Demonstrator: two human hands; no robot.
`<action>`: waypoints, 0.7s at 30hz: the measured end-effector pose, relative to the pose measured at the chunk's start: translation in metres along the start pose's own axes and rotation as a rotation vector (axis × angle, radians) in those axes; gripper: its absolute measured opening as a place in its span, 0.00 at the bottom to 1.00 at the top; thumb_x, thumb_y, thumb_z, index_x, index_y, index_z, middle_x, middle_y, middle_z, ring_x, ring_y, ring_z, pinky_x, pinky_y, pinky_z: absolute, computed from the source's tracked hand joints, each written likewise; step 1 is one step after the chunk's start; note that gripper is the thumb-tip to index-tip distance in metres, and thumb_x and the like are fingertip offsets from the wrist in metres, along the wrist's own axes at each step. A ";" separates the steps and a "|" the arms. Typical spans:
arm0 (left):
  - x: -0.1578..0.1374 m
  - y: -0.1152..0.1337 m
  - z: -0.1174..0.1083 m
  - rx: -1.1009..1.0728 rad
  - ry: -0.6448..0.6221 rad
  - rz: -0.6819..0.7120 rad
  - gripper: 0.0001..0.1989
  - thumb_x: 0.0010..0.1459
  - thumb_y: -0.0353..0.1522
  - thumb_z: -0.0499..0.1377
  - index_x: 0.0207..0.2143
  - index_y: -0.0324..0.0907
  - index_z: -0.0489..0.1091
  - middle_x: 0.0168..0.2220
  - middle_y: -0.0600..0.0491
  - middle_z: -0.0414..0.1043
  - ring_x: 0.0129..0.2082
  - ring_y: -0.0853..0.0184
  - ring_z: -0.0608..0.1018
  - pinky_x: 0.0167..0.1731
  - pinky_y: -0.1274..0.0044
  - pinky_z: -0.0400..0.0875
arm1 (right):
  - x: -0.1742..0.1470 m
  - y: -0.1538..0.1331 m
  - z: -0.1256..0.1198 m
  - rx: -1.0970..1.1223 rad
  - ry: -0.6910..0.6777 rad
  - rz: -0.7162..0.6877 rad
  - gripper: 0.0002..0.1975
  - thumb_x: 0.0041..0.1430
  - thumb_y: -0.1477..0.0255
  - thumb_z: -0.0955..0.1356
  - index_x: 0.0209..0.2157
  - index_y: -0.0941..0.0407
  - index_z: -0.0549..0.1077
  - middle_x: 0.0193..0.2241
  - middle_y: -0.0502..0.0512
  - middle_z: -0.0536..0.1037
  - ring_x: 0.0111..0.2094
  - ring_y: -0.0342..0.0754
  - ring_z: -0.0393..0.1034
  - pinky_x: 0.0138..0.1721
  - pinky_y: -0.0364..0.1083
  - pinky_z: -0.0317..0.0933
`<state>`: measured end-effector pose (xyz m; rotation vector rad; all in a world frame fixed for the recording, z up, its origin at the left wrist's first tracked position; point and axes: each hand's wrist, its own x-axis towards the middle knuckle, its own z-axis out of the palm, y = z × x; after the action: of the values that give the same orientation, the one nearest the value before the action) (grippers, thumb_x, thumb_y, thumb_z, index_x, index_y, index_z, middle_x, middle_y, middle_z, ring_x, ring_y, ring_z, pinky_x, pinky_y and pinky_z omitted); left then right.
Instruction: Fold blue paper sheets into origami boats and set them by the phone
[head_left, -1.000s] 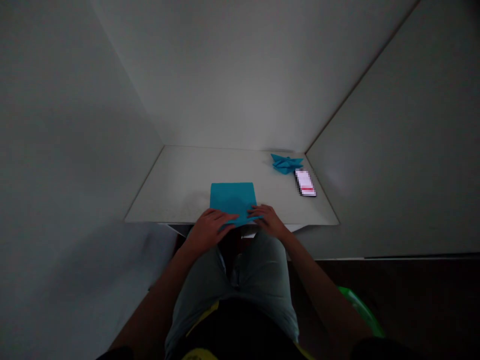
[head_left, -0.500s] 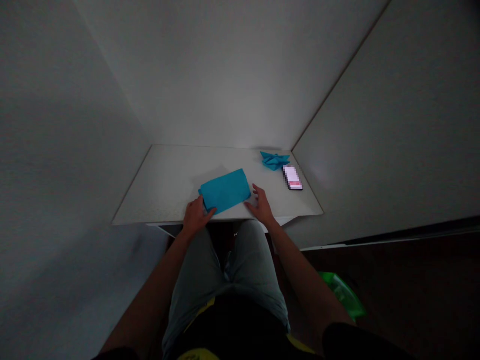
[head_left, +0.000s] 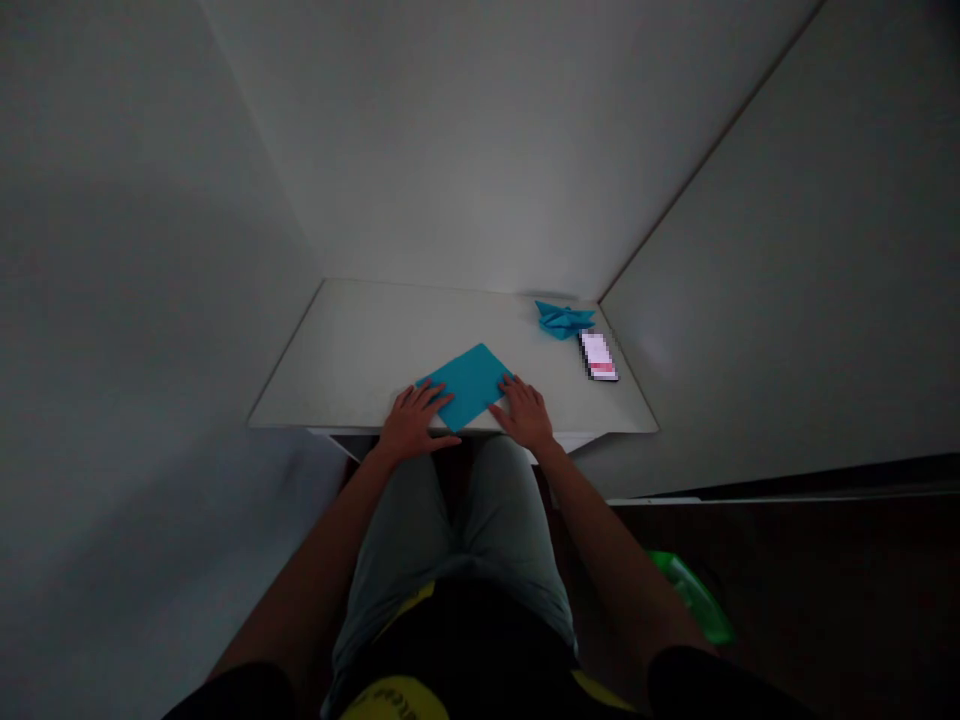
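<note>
A folded sheet of blue paper lies flat near the front edge of the white table, turned so that one corner points away from me and another sits at the edge. My left hand rests on its left corner, fingers spread over the paper and thumb stretched along the table edge. On the right corner lie the fingertips of my right hand, with the fingers extended and the thumb apart near the lower right side. Neither hand grips the paper.
A blue folded-paper figure stands at the back right of the table. Beside it lies a phone with its screen lit and blurred. Walls enclose the table. Something green and shiny is on the dark floor at right.
The paper has turned and now lies flat with a corner toward me. My left hand has released its edge and spread over it; my right hand has come onto the right corner.
</note>
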<state>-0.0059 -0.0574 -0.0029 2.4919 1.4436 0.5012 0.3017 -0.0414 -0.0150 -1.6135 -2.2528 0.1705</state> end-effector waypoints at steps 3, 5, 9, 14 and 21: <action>-0.001 0.001 -0.002 0.000 -0.014 -0.014 0.39 0.63 0.50 0.70 0.72 0.51 0.69 0.76 0.45 0.64 0.79 0.47 0.62 0.78 0.51 0.50 | 0.000 0.001 -0.001 0.032 -0.027 -0.071 0.30 0.79 0.54 0.63 0.74 0.50 0.66 0.76 0.62 0.65 0.78 0.62 0.57 0.75 0.68 0.53; -0.001 0.001 -0.003 -0.017 0.001 -0.037 0.31 0.65 0.45 0.68 0.69 0.51 0.73 0.75 0.47 0.68 0.78 0.49 0.64 0.77 0.52 0.52 | -0.001 0.002 -0.004 0.048 -0.068 -0.108 0.28 0.80 0.55 0.62 0.74 0.48 0.66 0.76 0.59 0.67 0.77 0.60 0.60 0.75 0.67 0.52; 0.006 0.003 -0.003 -0.100 0.072 -0.152 0.19 0.70 0.42 0.64 0.61 0.53 0.78 0.68 0.51 0.76 0.73 0.54 0.71 0.76 0.55 0.56 | -0.001 0.000 -0.007 0.052 -0.066 -0.086 0.28 0.78 0.52 0.65 0.71 0.49 0.71 0.73 0.60 0.71 0.74 0.61 0.63 0.75 0.67 0.52; 0.033 0.010 -0.002 -0.134 0.090 -0.306 0.19 0.70 0.45 0.65 0.58 0.49 0.80 0.60 0.45 0.81 0.64 0.50 0.77 0.67 0.56 0.66 | -0.002 -0.003 -0.008 0.045 -0.041 -0.081 0.31 0.73 0.47 0.69 0.67 0.49 0.75 0.69 0.62 0.75 0.69 0.65 0.67 0.71 0.67 0.56; 0.048 0.023 0.004 -0.040 0.261 -0.466 0.24 0.69 0.47 0.64 0.61 0.45 0.77 0.63 0.37 0.73 0.65 0.42 0.70 0.66 0.51 0.62 | -0.008 0.003 -0.013 0.060 -0.113 -0.174 0.35 0.67 0.44 0.73 0.68 0.47 0.76 0.66 0.63 0.77 0.69 0.67 0.66 0.69 0.65 0.59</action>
<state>0.0359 -0.0267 0.0103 2.0128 2.0109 0.7644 0.3113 -0.0497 -0.0055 -1.4012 -2.4350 0.2870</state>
